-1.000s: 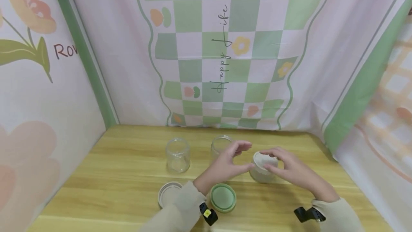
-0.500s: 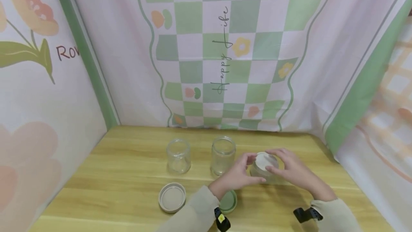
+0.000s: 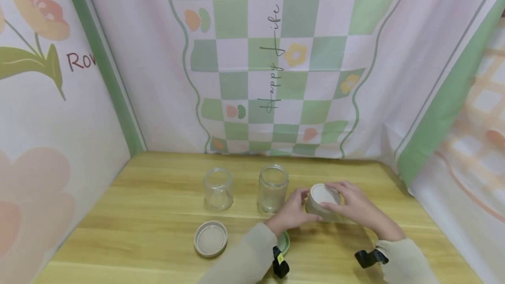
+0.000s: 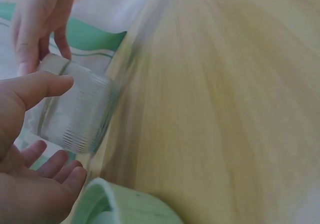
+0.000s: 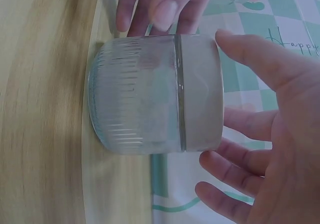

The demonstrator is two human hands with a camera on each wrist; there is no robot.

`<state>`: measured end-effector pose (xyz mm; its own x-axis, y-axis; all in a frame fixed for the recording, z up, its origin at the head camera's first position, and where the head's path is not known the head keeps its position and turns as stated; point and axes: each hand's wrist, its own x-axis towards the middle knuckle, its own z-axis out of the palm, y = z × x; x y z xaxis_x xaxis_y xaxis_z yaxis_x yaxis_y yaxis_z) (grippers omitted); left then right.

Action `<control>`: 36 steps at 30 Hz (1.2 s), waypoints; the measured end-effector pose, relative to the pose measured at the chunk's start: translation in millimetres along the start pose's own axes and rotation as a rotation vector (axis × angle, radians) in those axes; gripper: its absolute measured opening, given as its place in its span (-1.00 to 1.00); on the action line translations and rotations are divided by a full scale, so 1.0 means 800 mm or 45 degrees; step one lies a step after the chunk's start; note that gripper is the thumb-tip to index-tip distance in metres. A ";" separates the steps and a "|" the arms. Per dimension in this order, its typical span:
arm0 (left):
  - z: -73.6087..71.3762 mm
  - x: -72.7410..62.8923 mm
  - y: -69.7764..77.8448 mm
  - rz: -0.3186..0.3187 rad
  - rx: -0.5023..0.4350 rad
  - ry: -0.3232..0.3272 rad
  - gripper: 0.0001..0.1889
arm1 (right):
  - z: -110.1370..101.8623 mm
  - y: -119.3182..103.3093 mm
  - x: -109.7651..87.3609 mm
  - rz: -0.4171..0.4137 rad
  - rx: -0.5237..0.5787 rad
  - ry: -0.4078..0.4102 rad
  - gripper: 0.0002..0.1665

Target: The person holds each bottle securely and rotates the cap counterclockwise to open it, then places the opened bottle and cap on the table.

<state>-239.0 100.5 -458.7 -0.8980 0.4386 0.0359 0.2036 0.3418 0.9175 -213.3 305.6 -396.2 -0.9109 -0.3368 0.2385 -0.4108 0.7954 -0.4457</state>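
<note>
A ribbed glass jar (image 5: 130,94) with a white lid (image 3: 321,194) stands upright at the right of the table. My right hand (image 3: 357,209) holds the lid from the right, thumb at its near edge and fingers around the far side. My left hand (image 3: 292,211) is at the jar's left side, thumb and fingers spread apart with the jar's body between them. In the left wrist view its thumb overlaps the glass, while the other fingers are loosely bent beside the wall. A green lid (image 4: 140,206) lies just below the left hand, partly hidden by the wrist in the head view.
Two lidless glass jars stand to the left: a taller jar (image 3: 273,189) near my left hand and a shorter jar (image 3: 218,189) farther over. A beige lid (image 3: 211,239) lies inside-up in front of them. A patterned curtain (image 3: 264,78) hangs behind the wooden table (image 3: 130,214).
My left hand has moved right and slightly down, from in front of the taller jar to the white-lidded jar's side. It now covers much of the green lid. The right hand stays at the white lid.
</note>
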 end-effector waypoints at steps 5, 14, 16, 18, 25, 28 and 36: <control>0.002 0.005 -0.002 -0.007 -0.104 -0.016 -0.22 | 0.004 -0.001 0.004 0.026 -0.006 0.017 -0.20; 0.007 0.010 -0.001 -0.084 -0.251 0.004 -0.29 | 0.008 -0.003 0.010 -0.005 -0.064 0.048 -0.17; 0.008 0.011 0.000 -0.107 -0.257 0.012 -0.29 | 0.009 -0.003 0.011 -0.014 -0.070 0.050 -0.16; 0.008 0.011 0.001 -0.125 -0.256 0.012 -0.30 | 0.009 -0.003 0.012 -0.010 -0.071 0.049 -0.15; 0.009 0.013 -0.003 -0.131 -0.275 -0.003 -0.30 | 0.011 -0.002 0.014 0.003 -0.058 0.045 -0.13; 0.010 0.013 -0.004 -0.143 -0.295 -0.007 -0.31 | 0.011 -0.001 0.015 0.000 -0.062 0.042 -0.13; 0.007 0.013 -0.005 -0.139 -0.310 -0.034 -0.29 | 0.008 -0.002 0.015 -0.010 -0.044 0.017 -0.15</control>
<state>-247.0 108.8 -464.2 -0.8982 0.4329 -0.0764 0.0030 0.1798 0.9837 -223.6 296.8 -398.2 -0.9070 -0.3362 0.2535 -0.4158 0.8100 -0.4135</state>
